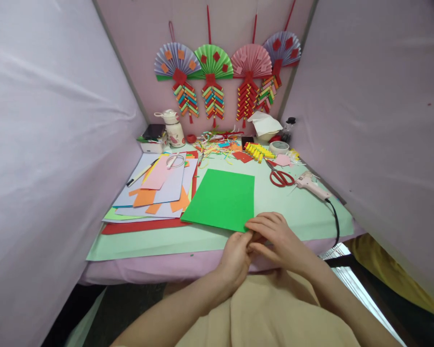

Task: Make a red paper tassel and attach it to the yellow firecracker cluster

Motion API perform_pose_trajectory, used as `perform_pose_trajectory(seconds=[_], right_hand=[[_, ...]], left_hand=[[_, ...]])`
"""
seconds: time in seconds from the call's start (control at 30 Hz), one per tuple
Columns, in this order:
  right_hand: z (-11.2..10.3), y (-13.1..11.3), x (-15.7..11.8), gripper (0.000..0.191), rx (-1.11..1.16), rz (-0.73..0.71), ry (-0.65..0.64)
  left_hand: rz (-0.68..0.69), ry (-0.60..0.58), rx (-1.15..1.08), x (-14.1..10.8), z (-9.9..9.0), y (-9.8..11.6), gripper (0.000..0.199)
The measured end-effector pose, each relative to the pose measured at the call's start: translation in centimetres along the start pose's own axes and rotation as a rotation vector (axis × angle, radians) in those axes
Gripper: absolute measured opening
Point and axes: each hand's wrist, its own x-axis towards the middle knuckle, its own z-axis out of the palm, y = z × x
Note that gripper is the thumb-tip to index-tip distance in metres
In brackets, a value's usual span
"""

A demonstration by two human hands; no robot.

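A green sheet of paper (224, 198) lies over the middle of the table, its near right corner at my fingers. My left hand (237, 255) is closed around that corner at the table's front edge. From the right, my right hand (273, 236) meets it, with fingers bent and pressed together on the same corner. The two hands touch, and their fingertips partly hide the corner. To the left of the green paper lies a stack of coloured sheets (130, 212) with orange strips and a pen (142, 173) on top.
Red-handled scissors (282, 178) and a glue gun (313, 186) with a black cord lie at the right. Paper scraps, yellow rolls (259, 152), tape (278, 147) and a bottle (174, 131) stand behind. Paper fans (214, 62) hang on the back wall.
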Motion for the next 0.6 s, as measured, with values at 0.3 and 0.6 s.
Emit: perform_pose_trajectory(seconds=[0.3,0.6], right_hand=[[0.7,2.5,-1.2,0.019,-0.050,-0.087,0.135],[0.7,5.4,-2.1,0.016,0.013,0.035,0.291]], left_hand=[[-0.165,-0.221,0.145,0.5,0.3,0.6,0.014],[0.904,-0.180,1.449,-1.5,-4.3,4.1,0.028]])
